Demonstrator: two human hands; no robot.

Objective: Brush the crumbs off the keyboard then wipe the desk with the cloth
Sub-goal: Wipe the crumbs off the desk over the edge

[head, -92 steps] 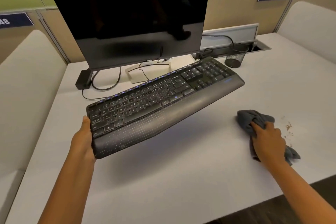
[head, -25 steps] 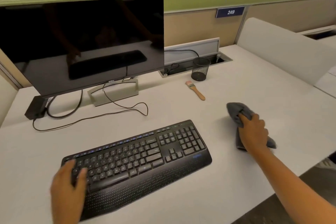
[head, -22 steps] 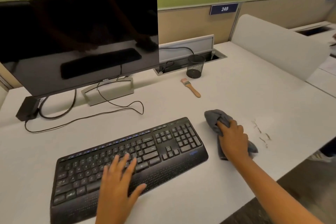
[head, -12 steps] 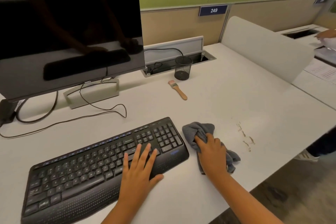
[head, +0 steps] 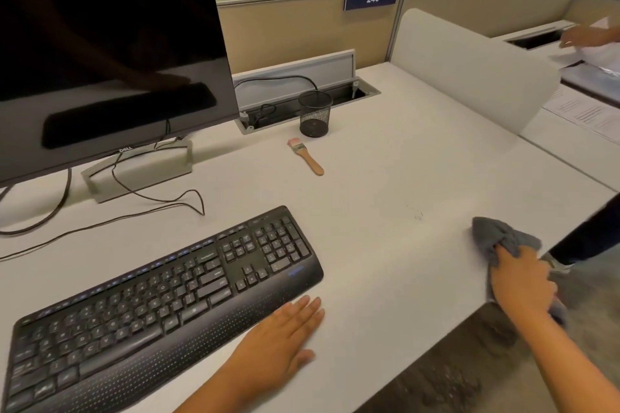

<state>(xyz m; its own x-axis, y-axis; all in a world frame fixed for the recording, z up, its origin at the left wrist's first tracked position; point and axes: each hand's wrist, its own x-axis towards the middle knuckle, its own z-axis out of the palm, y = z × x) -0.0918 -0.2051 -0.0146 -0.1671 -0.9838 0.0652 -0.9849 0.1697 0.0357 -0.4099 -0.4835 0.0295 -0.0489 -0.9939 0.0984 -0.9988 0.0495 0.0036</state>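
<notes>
**Cloth reaches the desk's right edge; crumbs nearly gone**

A white desk (head: 385,178) runs across an office cubicle backed by green and tan partition panels, with a dark monitor (head: 107,57) standing at the far left and its cables trailing over the surface. In front of it lies the black keyboard (head: 161,292), flat on the desk and angled toward the near left corner; a few seconds earlier it was held up in the air, so it has been set back down. The left hand (head: 278,342) rests palm-down on the desk just beside the keyboard's right front corner, fingers stretched out and close together, gripping nothing; half a second ago it lay on the keys themselves. Farther back, near the middle, the small wooden-handled brush (head: 307,157) lies unused just in front of a black mesh cup (head: 314,114).

To the right, only a few faint specks (head: 417,215) show where a clear scatter of crumbs sat half a second ago. The right hand (head: 521,285) has swept across from beside the keyboard to the desk's near right edge, fingers curled down and clamped on the bunched grey cloth (head: 496,236), which presses on the surface.

The brushing step looks finished and the wipe well under way; judging by the remaining specks, another pass over that patch seems needed.
</notes>
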